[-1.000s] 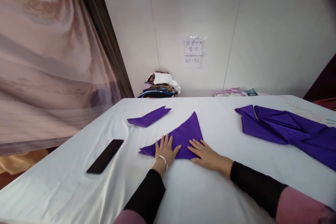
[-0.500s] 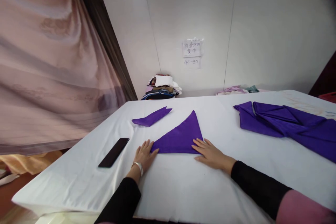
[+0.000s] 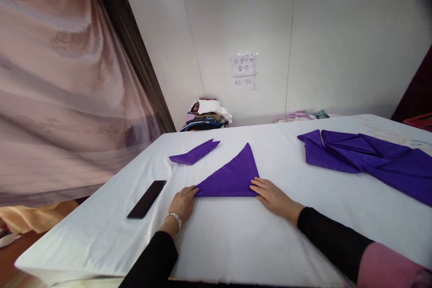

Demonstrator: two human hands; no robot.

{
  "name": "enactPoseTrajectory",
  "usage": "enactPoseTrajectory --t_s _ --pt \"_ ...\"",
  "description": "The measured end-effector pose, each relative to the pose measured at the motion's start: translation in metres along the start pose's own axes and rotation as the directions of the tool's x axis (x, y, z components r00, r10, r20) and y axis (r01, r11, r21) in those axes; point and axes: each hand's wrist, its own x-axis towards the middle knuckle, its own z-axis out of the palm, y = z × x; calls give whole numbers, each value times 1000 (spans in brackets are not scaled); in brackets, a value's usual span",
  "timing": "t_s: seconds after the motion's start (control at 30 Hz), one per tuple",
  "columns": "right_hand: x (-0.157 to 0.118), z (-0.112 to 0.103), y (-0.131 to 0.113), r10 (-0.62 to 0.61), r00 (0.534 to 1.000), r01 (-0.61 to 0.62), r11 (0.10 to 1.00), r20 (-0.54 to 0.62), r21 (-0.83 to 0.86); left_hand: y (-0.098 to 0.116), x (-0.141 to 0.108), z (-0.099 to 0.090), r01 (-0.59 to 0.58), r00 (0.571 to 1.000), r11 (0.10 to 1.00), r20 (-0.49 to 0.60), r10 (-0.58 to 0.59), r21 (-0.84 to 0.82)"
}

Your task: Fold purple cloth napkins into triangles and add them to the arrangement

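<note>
A purple cloth folded into a triangle (image 3: pixel 232 175) lies flat on the white-covered table (image 3: pixel 232 243), its peak pointing away from me. My left hand (image 3: pixel 183 202) is closed at the triangle's left corner, fingers together and pinching the tip. At the right corner, my right hand (image 3: pixel 272 195) has its fingertips on the cloth's edge, the thumb tucked under and the fingers pressed together. Beyond the triangle, to the left, rests a small folded purple piece (image 3: pixel 195 152).
A black phone (image 3: pixel 146 199) lies left of my left hand. Loose purple cloth (image 3: pixel 364 153) spreads over the table's right side. Piled clothes (image 3: pixel 207 114) stand by the wall under a paper sign (image 3: pixel 244 70). A pink curtain (image 3: pixel 67 76) hangs at the left.
The fingers of both hands have drawn in from a flat spread to a closed hold at the triangle's corners. The view has shifted slightly.
</note>
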Motion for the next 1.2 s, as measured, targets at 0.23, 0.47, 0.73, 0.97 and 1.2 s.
enactPoseTrajectory --t_s 0.23,0.47,0.73,0.97,1.2 --pt "6 -5 -9 -67 998 68 992 17 -104 1 13 -8 -38 999 999 39 37 25" --pt "-3 -24 22 -41 998 46 989 39 -138 22 -6 -17 -149 989 989 31 148 22" --pt "-64 -56 75 146 988 -153 973 -50 -173 117 -63 -23 -460 880 876 56 471 -147" --pt "-69 -42 -10 14 998 -12 999 69 -39 127 -61 -26 -395 912 859 -23 410 -325" --pt "-21 -17 -74 -119 988 97 974 98 203 134 -55 -51 -131 984 812 22 174 -569"
